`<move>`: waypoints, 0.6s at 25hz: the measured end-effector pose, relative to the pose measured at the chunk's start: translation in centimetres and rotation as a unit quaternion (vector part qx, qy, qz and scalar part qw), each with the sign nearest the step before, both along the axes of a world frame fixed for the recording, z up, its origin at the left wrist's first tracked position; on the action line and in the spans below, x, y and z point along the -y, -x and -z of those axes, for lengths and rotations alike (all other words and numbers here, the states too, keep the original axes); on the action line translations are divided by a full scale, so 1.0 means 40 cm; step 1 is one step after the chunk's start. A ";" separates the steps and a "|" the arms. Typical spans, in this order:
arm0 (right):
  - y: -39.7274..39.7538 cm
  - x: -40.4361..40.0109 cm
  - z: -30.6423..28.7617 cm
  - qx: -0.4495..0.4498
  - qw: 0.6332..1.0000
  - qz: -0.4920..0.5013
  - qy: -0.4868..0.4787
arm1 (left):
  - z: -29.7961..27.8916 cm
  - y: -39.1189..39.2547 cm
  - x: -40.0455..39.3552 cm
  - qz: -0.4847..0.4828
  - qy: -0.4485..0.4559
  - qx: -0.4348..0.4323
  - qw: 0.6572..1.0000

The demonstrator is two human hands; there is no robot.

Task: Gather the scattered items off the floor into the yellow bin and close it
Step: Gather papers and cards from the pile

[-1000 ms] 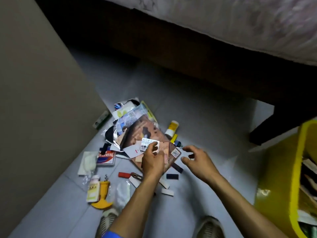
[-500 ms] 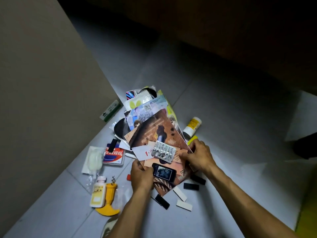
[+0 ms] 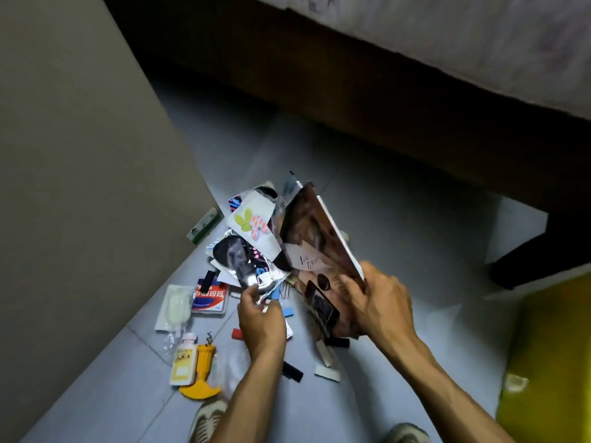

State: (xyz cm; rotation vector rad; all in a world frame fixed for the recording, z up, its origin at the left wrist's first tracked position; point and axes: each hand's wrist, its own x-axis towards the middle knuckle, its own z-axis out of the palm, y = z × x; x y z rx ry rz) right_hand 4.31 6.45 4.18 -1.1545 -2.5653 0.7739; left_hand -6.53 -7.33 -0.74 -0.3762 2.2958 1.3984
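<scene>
My right hand (image 3: 379, 302) grips a stack of brown photo cards and papers (image 3: 311, 231), tilted up on edge above the floor pile, with a small black phone-like item (image 3: 321, 303) lying against it. My left hand (image 3: 260, 318) hovers over the pile with curled fingers touching a shiny foil packet (image 3: 246, 266); whether it grips the packet I cannot tell. A white card with a yellow rabbit (image 3: 252, 223) lies on the pile. The yellow bin (image 3: 550, 362) stands at the right edge; its lid is not visible.
On the grey tiles lie a yellow corkscrew (image 3: 201, 375), a small bottle (image 3: 183, 362), a red-and-blue packet (image 3: 209, 295), a white pouch (image 3: 174, 306), a green box (image 3: 203, 227) and several small black, white, blue and red blocks. A wall stands left, a bed frame behind.
My right hand has lifted the stack of cards from flat on the pile to tilted on edge. My left hand let go of the stack and moved to the foil packet.
</scene>
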 end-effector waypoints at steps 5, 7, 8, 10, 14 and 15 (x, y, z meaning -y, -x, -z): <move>-0.244 -0.036 -0.128 -0.201 0.957 0.113 0.177 | -0.152 -0.119 -0.105 0.138 -0.222 0.097 0.960; -0.378 -0.043 -0.178 -0.231 0.946 0.164 0.156 | -0.205 -0.215 -0.160 0.208 -0.295 0.121 0.925; -0.446 -0.046 -0.199 -0.238 0.942 0.194 0.133 | -0.228 -0.270 -0.189 0.244 -0.320 0.132 0.906; -0.591 -0.051 -0.230 -0.220 0.938 0.262 0.054 | -0.271 -0.394 -0.251 0.328 -0.322 0.148 0.876; -0.822 -0.068 -0.245 -0.167 0.906 0.384 -0.053 | -0.324 -0.623 -0.357 0.463 -0.265 0.130 0.836; -0.868 -0.077 -0.244 -0.156 0.900 0.401 -0.065 | -0.327 -0.674 -0.382 0.479 -0.250 0.111 0.834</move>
